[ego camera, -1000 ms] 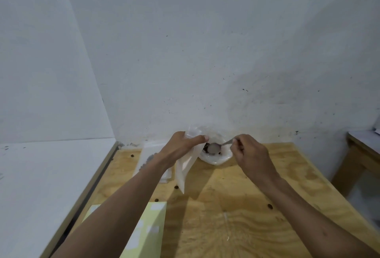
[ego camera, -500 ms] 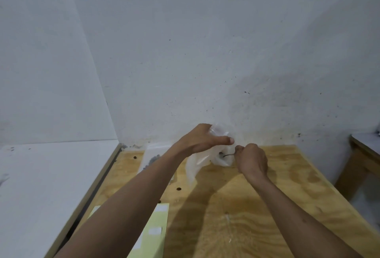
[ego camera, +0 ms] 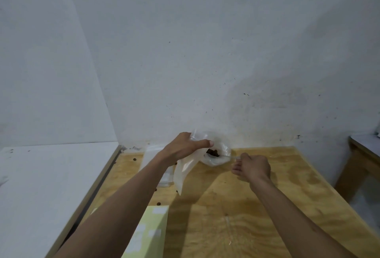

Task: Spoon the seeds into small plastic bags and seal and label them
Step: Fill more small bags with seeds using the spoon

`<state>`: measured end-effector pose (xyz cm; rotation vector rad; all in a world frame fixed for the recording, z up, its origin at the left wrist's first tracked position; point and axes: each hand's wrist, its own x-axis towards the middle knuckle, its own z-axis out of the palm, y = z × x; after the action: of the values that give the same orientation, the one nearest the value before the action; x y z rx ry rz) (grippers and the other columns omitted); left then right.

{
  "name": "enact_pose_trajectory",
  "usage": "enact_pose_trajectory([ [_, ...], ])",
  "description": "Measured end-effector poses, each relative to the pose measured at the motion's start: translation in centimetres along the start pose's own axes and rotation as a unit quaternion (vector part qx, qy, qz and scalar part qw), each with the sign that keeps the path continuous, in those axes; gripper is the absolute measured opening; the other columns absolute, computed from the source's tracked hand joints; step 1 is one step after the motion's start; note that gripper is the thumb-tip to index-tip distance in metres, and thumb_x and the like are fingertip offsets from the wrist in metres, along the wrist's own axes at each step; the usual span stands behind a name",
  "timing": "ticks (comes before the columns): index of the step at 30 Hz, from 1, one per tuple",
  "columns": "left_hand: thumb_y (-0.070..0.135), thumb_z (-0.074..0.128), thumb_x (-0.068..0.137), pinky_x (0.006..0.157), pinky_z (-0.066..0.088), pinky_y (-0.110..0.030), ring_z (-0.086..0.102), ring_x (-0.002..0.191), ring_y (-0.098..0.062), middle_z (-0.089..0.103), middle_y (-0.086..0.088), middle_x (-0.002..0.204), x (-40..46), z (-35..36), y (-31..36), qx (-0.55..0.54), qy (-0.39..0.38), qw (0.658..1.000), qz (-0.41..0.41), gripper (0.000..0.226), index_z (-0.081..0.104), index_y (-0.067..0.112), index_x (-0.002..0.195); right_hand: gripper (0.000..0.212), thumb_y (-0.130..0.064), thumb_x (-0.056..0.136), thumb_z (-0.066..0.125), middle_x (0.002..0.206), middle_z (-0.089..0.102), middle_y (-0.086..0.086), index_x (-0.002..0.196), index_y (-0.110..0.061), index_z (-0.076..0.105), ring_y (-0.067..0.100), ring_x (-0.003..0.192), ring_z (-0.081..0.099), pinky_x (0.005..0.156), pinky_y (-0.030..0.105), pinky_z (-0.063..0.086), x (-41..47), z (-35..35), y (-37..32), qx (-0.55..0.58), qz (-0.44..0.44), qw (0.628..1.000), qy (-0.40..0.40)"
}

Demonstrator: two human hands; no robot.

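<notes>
Underfoot of everything lies a plywood table (ego camera: 236, 206), pale yellow with strong grain, pushed against a white plaster wall (ego camera: 205, 52) flecked with dark specks. A white surface (ego camera: 41, 175) runs along the table's left edge, and the corner of a second wooden table (ego camera: 362, 155) shows at far right.

Two hands are in view. The left hand (ego camera: 185, 146) grips one small clear bag (ego camera: 183, 173) by its top, thumb stretched across the mouth, so the bag hangs slanting down toward the table. The right hand (ego camera: 253, 168) is curled round the handle of one spoon (ego camera: 224, 156), whose bowl carries a small heap of brown seeds (ego camera: 212, 152) just beside the left thumb. Behind the spoon sits one larger clear bag (ego camera: 221, 155) with its rim open, against the wall; the spoon bowl lies over its opening.

A flat stack of clear bags (ego camera: 152, 155) lies behind the left forearm; its number cannot be counted. About six loose seeds (ego camera: 158, 203) dot the table near the left arm. One pale green sheet (ego camera: 148, 235) lies at the near edge, carrying several white stickers (ego camera: 160, 210); no writing on them is legible.
</notes>
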<state>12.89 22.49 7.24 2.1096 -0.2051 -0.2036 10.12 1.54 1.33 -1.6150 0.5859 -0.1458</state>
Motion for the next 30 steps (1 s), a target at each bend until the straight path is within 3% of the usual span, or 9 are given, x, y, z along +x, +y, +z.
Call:
enact_pose_trajectory([
  [3, 0.049, 0.081, 0.078, 0.078, 0.054, -0.030, 0.072, 0.085, -0.018, 0.077, 0.001, 0.093, -0.4, 0.0, -0.5, 0.005, -0.001, 1.000, 0.014, 0.033, 0.076, 0.021, 0.096, 0.038, -0.014, 0.101, 0.054, 0.050, 0.068, 0.008, 0.071, 0.004, 0.067, 0.031, 0.055, 0.071, 0.076, 0.056, 0.062, 0.7, -0.2, -0.4, 0.017, -0.008, 1.000, -0.005],
  [6, 0.056, 0.085, 0.069, 0.079, 0.053, -0.040, 0.068, 0.099, -0.032, 0.072, -0.013, 0.105, 0.1, 0.1, -1.3, 0.008, 0.014, 0.999, 0.028, 0.048, 0.074, 0.017, 0.095, 0.034, -0.010, 0.099, 0.054, 0.053, 0.066, 0.012, 0.074, 0.010, 0.067, 0.029, 0.048, 0.067, 0.068, 0.048, 0.063, 1.0, -0.7, -1.2, 0.035, -0.020, 0.999, -0.007],
  [8, 0.056, 0.086, 0.068, 0.084, 0.049, -0.035, 0.061, 0.113, -0.028, 0.057, -0.008, 0.122, -0.2, 0.2, -1.6, 0.014, 0.024, 0.999, 0.021, 0.044, 0.070, 0.027, 0.097, 0.032, -0.008, 0.095, 0.054, 0.053, 0.064, 0.014, 0.070, 0.009, 0.066, 0.027, 0.043, 0.063, 0.064, 0.045, 0.062, 1.3, -1.3, -1.7, 0.034, -0.037, 0.999, -0.010],
  [10, 0.058, 0.085, 0.069, 0.094, 0.046, -0.033, 0.051, 0.120, -0.019, 0.030, 0.006, 0.136, -0.6, 0.6, -2.0, 0.058, 0.043, 0.997, 0.014, 0.066, 0.059, 0.028, 0.122, 0.033, -0.010, 0.092, 0.055, 0.051, 0.065, 0.013, 0.064, 0.005, 0.066, 0.029, 0.044, 0.063, 0.069, 0.050, 0.063, 1.7, -1.9, -2.3, 0.013, -0.057, 0.998, -0.016],
  [12, 0.057, 0.085, 0.070, 0.092, 0.047, -0.030, 0.052, 0.116, -0.017, 0.021, 0.010, 0.135, -1.0, 1.1, -2.2, 0.084, 0.072, 0.993, 0.029, 0.085, 0.047, 0.019, 0.136, 0.034, -0.011, 0.091, 0.056, 0.051, 0.066, 0.011, 0.061, 0.002, 0.066, 0.029, 0.047, 0.064, 0.072, 0.052, 0.063, 1.8, -2.6, -3.2, -0.001, -0.075, 0.997, -0.023],
  [18, 0.044, 0.086, 0.073, 0.079, 0.042, -0.017, 0.050, 0.111, -0.010, 0.036, 0.007, 0.129, -1.8, 2.3, -2.4, 0.078, 0.095, 0.991, 0.053, 0.082, 0.040, 0.018, 0.136, 0.030, -0.012, 0.090, 0.058, 0.052, 0.067, 0.008, 0.065, 0.001, 0.069, 0.022, 0.045, 0.062, 0.060, 0.037, 0.059, 0.3, -4.1, -7.5, -0.036, -0.134, 0.990, -0.029],
  [23, 0.038, 0.089, 0.067, 0.087, 0.057, -0.037, 0.066, 0.097, -0.008, 0.065, 0.004, 0.109, -1.6, 2.7, -2.1, 0.017, 0.102, 0.992, 0.073, 0.049, 0.057, 0.027, 0.102, 0.029, -0.012, 0.089, 0.058, 0.054, 0.066, 0.007, 0.068, 0.005, 0.070, 0.016, 0.042, 0.059, 0.047, 0.027, 0.052, -2.4, -3.9, -9.6, -0.098, -0.197, 0.973, -0.069],
  [25, 0.040, 0.089, 0.064, 0.088, 0.058, -0.043, 0.068, 0.094, -0.010, 0.067, 0.000, 0.108, -1.4, 2.8, -2.1, 0.014, 0.101, 0.991, 0.084, 0.048, 0.063, 0.024, 0.102, 0.029, -0.013, 0.091, 0.058, 0.060, 0.069, 0.008, 0.071, 0.004, 0.071, 0.015, 0.044, 0.062, 0.047, 0.028, 0.055, -3.5, -3.5, -9.6, -0.133, -0.249, 0.955, -0.089],
  [30, 0.049, 0.086, 0.071, 0.085, 0.050, -0.029, 0.055, 0.110, -0.013, 0.030, 0.003, 0.131, -1.1, 1.9, -2.4, 0.085, 0.094, 0.991, 0.031, 0.086, 0.043, 0.012, 0.136, 0.034, -0.022, 0.100, 0.056, 0.057, 0.066, 0.008, 0.074, -0.005, 0.067, 0.024, 0.047, 0.063, 0.048, 0.040, 0.055, -4.1, -2.9, -9.4, -0.223, -0.467, 0.856, -0.024],
])
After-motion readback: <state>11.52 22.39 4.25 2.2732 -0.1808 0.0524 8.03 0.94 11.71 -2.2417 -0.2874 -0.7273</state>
